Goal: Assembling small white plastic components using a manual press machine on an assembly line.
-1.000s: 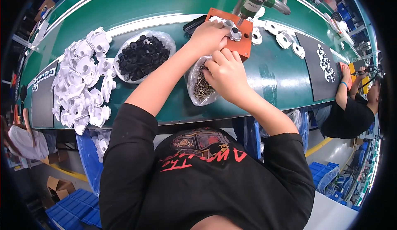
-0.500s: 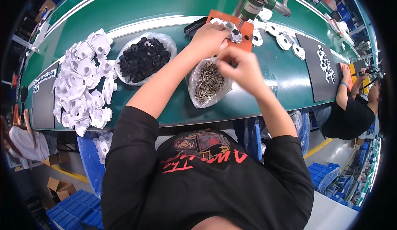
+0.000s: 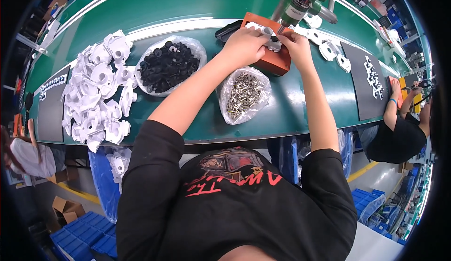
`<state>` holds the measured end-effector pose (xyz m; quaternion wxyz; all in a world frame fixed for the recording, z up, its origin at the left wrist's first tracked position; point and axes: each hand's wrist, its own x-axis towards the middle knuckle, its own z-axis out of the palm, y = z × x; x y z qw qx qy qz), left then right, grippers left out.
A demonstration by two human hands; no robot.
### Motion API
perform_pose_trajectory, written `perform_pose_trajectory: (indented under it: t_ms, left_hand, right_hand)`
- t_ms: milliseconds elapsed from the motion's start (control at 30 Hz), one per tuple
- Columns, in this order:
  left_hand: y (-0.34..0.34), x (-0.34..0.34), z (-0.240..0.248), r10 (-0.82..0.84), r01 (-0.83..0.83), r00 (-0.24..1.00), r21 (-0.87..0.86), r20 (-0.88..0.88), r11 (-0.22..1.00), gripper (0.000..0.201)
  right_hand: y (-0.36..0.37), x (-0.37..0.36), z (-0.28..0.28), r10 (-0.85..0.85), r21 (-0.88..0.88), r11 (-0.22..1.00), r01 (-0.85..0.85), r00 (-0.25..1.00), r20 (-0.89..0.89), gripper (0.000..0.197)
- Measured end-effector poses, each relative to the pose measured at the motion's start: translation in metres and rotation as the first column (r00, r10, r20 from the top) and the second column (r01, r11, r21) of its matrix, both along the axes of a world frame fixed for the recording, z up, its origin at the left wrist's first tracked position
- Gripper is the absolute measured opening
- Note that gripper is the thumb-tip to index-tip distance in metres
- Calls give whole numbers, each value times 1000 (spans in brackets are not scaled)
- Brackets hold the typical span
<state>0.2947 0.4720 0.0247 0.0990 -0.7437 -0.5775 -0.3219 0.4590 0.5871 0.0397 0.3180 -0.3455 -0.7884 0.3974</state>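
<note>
A white plastic housing (image 3: 267, 30) with round collars and a black piece in it lies on an orange fixture block (image 3: 276, 64). My left hand (image 3: 244, 46) grips this housing from the left, its fingers bent over the near side. My right hand (image 3: 297, 47) is at the housing's right end, fingers pinched together; what they hold is hidden. Just above the fingers comes down the metal tip of a green machine head (image 3: 296, 3). A clear bag of metal screws (image 3: 243, 96) rests on the bench in front of the block.
At left a heap of white housings (image 3: 96, 80) adjoins a bag of black rubber parts (image 3: 169, 68). A black tray (image 3: 229, 30) touches the block's left side. More white housings (image 3: 328, 50) lie to the right, near a grey mat (image 3: 361, 82). Co-workers sit at both sides.
My right hand has moved from above the screw bag up and away to the housing's right end. My left hand stays on the housing. The whole view has shifted slightly.
</note>
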Motion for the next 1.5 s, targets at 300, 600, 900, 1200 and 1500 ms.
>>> perform_pose_trajectory:
  t_ms: [300,600,900,1200,1500]
  left_hand:
    - [-3,1,2,15,-15,1000,-12,-10,1000,28]
    - [-3,0,2,16,-17,1000,-13,-6,1000,23]
    - [-2,-1,0,16,-16,1000,29,6,999,21]
    - [-4,1,0,12,-12,1000,41,3,999,20]
    - [-2,1,-3,31,-32,999,123,14,992,19]
  right_hand:
    - [8,0,1,43,6,999,-44,996,80,30]
    - [9,-1,-3,64,-47,997,-63,997,31,27]
    - [-19,10,-13,80,329,942,-70,997,-17,24]
    - [-22,11,-12,51,563,824,-70,997,49,19]
    - [13,36,-10,-270,65,954,292,935,-232,38]
